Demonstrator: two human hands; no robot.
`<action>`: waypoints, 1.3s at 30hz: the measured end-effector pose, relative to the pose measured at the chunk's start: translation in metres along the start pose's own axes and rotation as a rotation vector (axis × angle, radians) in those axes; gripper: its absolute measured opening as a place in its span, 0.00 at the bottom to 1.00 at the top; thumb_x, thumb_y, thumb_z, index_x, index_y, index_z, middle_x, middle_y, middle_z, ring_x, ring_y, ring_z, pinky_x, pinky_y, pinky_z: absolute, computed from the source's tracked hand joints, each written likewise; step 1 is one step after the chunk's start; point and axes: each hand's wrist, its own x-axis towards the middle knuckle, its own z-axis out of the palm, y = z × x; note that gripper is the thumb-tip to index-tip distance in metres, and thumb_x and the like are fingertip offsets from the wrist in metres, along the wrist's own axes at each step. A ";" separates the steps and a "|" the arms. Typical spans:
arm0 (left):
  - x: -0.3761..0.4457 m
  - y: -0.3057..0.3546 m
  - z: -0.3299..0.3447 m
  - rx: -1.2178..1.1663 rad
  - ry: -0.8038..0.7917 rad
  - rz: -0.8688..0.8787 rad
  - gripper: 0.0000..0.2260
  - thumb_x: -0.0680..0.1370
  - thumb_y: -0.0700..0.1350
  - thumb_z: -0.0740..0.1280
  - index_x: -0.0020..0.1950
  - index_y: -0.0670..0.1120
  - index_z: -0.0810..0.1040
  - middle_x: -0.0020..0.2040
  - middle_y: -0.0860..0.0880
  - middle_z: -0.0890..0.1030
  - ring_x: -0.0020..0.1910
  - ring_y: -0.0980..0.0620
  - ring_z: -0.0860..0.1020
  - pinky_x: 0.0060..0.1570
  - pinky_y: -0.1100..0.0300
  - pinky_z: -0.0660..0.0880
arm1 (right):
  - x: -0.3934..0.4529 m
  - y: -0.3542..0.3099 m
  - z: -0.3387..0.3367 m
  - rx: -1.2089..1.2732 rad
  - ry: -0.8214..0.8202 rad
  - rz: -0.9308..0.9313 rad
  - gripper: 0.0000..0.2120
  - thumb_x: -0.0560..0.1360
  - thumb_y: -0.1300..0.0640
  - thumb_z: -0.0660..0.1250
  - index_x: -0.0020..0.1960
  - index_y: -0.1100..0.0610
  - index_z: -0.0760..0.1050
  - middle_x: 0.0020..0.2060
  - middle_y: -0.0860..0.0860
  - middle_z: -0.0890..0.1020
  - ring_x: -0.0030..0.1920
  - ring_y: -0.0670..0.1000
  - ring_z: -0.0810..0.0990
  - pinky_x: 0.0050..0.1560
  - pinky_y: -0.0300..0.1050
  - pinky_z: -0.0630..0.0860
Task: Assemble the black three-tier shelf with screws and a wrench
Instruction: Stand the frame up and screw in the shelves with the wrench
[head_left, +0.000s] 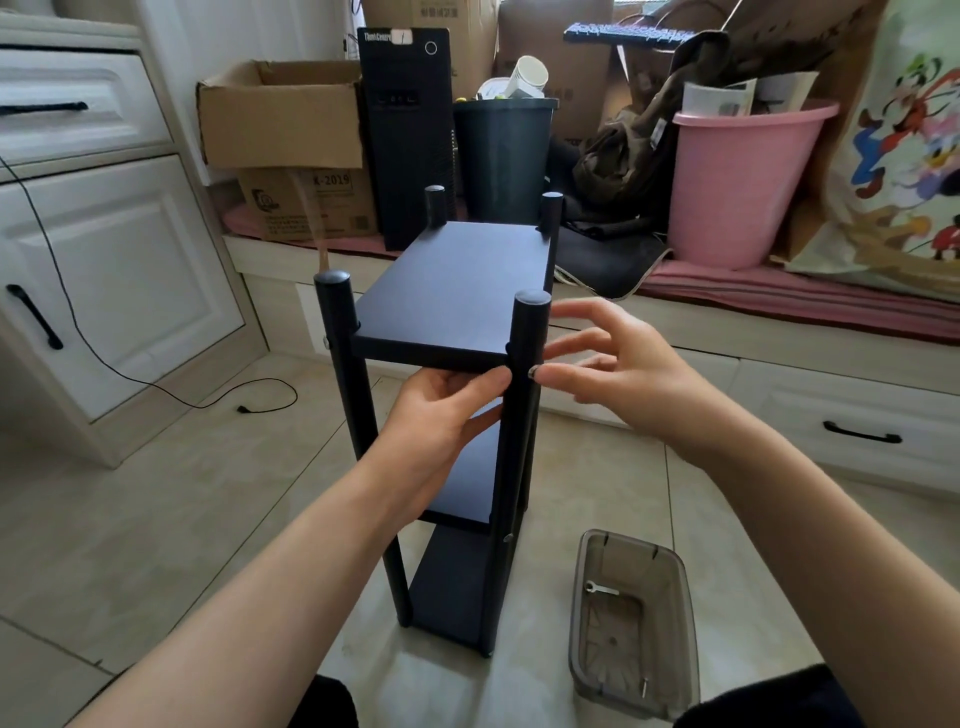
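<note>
The black three-tier shelf stands upright on the tiled floor in front of me, all boards between its four round posts. My left hand grips the underside of the top board beside the front right post. My right hand is at the right side of that post, its thumb and a finger pinching a small silver screw against the post just below the top board, the other fingers spread. A small wrench lies in a grey translucent box on the floor at the right.
One loose screw lies in the box's near end. White cabinets and a black cable are on the left. Behind the shelf a low bench holds cardboard boxes, a computer tower, a black bin and a pink bucket.
</note>
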 end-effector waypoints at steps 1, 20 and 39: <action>-0.004 0.003 0.000 0.092 0.024 -0.013 0.09 0.77 0.45 0.70 0.58 0.47 0.81 0.53 0.51 0.87 0.56 0.53 0.84 0.57 0.59 0.80 | 0.001 0.000 0.000 0.078 -0.053 0.010 0.29 0.71 0.51 0.76 0.68 0.39 0.70 0.54 0.48 0.83 0.50 0.49 0.85 0.51 0.45 0.81; 0.003 0.016 0.008 1.277 0.291 0.687 0.22 0.75 0.61 0.68 0.57 0.45 0.83 0.58 0.49 0.82 0.69 0.46 0.74 0.77 0.41 0.54 | 0.016 0.006 -0.007 0.535 -0.187 0.252 0.38 0.64 0.57 0.76 0.72 0.50 0.68 0.52 0.57 0.85 0.51 0.55 0.86 0.47 0.49 0.82; -0.001 0.013 0.007 1.439 0.319 0.655 0.30 0.78 0.66 0.57 0.68 0.45 0.79 0.65 0.48 0.81 0.70 0.47 0.74 0.77 0.38 0.49 | 0.012 0.031 0.005 0.454 -0.063 0.389 0.12 0.82 0.55 0.63 0.56 0.61 0.80 0.48 0.55 0.87 0.50 0.53 0.86 0.55 0.50 0.81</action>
